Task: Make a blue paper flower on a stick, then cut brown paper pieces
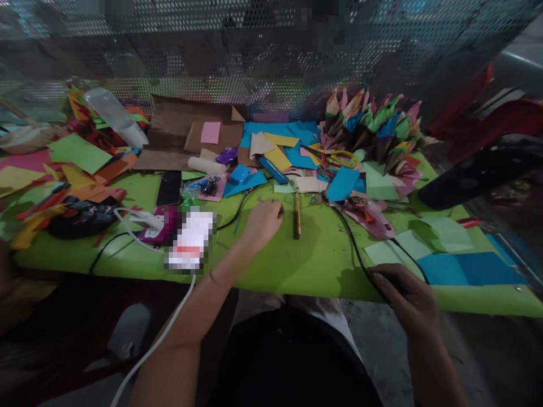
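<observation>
One green surface (pixel 271 277) was backed by perforated metal (pixel 203 68). At its front edge, one black cable (pixel 354 243) was held by the right hand (pixel 409 297), its grip narrow. One pencil (pixel 297 219) was seen just beside the left hand (pixel 263 222), whose grip was curled; whether anything was enclosed could not be told. Farther left, one dark phone (pixel 169 189) and one lit phone (pixel 192 240) were seen.

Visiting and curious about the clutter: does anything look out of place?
The clear plastic bottle lies tipped among coloured papers on the left, though no spill shows. A white cable runs off the near edge of the green table, a possible snag.
</observation>
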The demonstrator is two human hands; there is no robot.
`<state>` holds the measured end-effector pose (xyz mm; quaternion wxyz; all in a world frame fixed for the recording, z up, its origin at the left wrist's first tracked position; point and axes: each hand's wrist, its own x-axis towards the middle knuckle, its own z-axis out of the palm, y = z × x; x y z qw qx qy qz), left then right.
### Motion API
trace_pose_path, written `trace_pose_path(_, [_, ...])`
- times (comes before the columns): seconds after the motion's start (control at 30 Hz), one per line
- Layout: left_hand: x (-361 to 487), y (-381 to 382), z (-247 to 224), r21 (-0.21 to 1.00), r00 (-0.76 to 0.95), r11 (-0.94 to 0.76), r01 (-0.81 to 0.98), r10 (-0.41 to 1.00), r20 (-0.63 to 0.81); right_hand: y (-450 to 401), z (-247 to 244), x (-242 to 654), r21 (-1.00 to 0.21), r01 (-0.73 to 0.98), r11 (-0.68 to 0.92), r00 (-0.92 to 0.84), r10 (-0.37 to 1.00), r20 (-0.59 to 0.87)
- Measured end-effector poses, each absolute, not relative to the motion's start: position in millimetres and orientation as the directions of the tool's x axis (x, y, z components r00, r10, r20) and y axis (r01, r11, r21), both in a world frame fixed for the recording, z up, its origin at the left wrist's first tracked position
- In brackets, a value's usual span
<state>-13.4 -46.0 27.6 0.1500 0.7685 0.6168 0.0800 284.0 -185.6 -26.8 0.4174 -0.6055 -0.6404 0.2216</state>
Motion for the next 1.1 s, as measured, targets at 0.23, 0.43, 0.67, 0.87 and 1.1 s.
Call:
trace_pose_path(0.23, [-1,-8,24,0.465,0.209,-0.178,0.867,0.978,-0.015,-186,-28,284,-0.779,0.596,0.193,0.059,0.958,0.282])
trace_pose_path(0.43, [4,-11,22,0.217,0.301,-0.286,0.934,0.953,-0.038,-184,-31,286,-0.758,0.599,0.256,0.026,0.941,0.338])
trace_pose_path(0.67, [-5,-16,19,0.180,0.330,-0.324,0.929,0.944,-0.001,-183,-33,287,-0.732,0.601,0.321,-0.007,0.918,0.397])
trace_pose_path(0.87, [-27,-43,31,0.340,0.376,-0.326,0.882,0.922,-0.090,-183,-30,286,-0.740,0.601,0.302,0.007,0.924,0.383])
trace_pose_path(1.1, [-58,-90,44,0.673,0.652,-0.408,0.617,0.743,-0.148,-184,-30,285,-0.746,0.602,0.284,0.021,0.929,0.371])
